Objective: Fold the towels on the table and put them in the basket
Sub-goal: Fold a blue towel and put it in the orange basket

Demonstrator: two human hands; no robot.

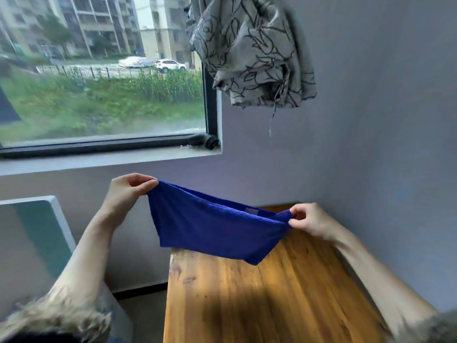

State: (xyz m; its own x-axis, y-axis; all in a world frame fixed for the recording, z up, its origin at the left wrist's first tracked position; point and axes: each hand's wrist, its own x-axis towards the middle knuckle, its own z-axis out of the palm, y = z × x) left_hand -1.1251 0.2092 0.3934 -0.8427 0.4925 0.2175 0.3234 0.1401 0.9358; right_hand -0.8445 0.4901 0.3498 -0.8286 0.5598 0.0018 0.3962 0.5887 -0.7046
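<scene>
A dark blue towel (215, 226) hangs in the air above the far end of the wooden table (272, 298), stretched between both hands and doubled over, with a small pale label near its top edge. My left hand (126, 191) pinches its upper left corner, held higher and out past the table's left edge. My right hand (311, 220) pinches the right corner, lower and over the table. The towel's bottom corner dangles just above the tabletop. No basket is in view.
The table stands in a corner, against the grey wall (383, 144) on its right and far side. A window (99, 70) is at the left, with a patterned grey curtain (254, 50) bunched above the table. A white-edged panel (42, 233) leans at the lower left.
</scene>
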